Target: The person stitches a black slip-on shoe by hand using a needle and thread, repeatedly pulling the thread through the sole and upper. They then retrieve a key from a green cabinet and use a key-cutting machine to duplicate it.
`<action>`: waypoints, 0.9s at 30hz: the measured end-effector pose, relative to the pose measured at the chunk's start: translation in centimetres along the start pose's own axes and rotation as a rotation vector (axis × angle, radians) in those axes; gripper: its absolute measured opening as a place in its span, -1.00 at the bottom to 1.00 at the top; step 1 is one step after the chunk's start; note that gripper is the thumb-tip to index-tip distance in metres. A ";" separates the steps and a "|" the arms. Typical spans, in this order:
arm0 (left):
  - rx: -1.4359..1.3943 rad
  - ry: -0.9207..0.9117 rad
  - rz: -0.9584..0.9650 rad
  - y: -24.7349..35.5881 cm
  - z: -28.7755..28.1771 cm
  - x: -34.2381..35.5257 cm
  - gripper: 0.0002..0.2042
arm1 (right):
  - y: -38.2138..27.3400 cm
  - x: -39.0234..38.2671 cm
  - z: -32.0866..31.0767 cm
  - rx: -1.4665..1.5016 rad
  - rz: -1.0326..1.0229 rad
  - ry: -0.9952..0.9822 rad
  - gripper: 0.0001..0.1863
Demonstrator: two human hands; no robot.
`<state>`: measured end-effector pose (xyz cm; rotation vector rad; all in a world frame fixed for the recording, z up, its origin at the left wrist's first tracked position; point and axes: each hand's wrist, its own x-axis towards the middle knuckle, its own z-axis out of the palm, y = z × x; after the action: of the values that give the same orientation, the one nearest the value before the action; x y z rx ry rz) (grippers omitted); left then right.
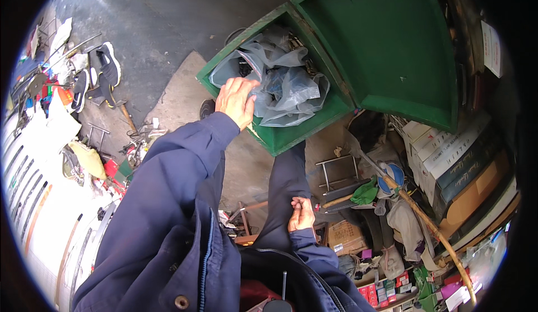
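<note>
A green wooden box [286, 138] with its lid [403, 59] raised at the right stands before me. Crumpled translucent plastic bags [294, 96] fill it, with dark items partly hidden in them. My left hand [236, 102] reaches over the box's left side, fingers bent and slightly apart, touching or just above the bags. My right hand [300, 214] is low by my right knee, fingertips pinched on a small thin item too tiny to make out.
Shoes [109, 65] and assorted clutter lie on the left floor. At right are stacked cartons [443, 160], a wooden pole [426, 228], a cardboard box [344, 236] and a blue round container [392, 177]. Grey floor [196, 9] shows beyond the green box.
</note>
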<state>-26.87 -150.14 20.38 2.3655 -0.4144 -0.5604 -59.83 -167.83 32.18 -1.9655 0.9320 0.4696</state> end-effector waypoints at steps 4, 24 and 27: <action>-0.210 -0.155 -0.064 2.7 3.3 -0.5 -0.77 | -0.7 0.7 0.2 -0.081 -0.018 -0.040 -0.85; -0.994 0.083 -0.560 -5.5 8.5 2.6 -0.94 | 1.1 0.3 1.0 -0.053 -0.007 0.041 -0.85; -0.771 -0.047 -0.470 -3.6 6.9 0.0 -0.91 | 1.2 0.3 1.0 -0.049 0.052 0.003 -0.87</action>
<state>-29.77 -151.13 13.25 1.6847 0.3153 -0.8121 -60.47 -167.56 30.80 -1.9903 0.9840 0.5232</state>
